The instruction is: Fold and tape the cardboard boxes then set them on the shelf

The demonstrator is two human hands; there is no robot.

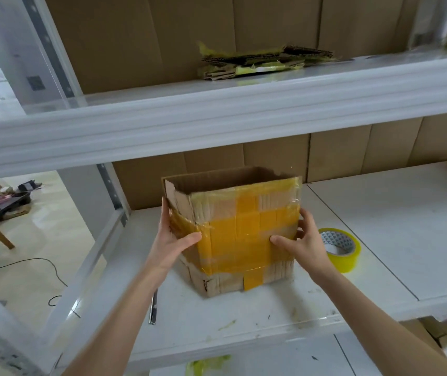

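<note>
One box (pixel 244 226), L hand (pixel 172 241) & R hand (pixel 307 241) fingers curled round it; tape roll (pixel 348 257) alongside.

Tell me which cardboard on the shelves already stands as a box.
The open, yellow-taped box on the lower shelf; the cardboard pile on the upper shelf lies flat.

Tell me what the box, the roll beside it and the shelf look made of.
Box: corrugated cardboard, matte brown, fluted ribs showing where the face is torn. Roll: shiny translucent yellow plastic tape on a printed core, probably card. Shelf: smooth white board, scuffed; likely painted metal or laminate.
</note>
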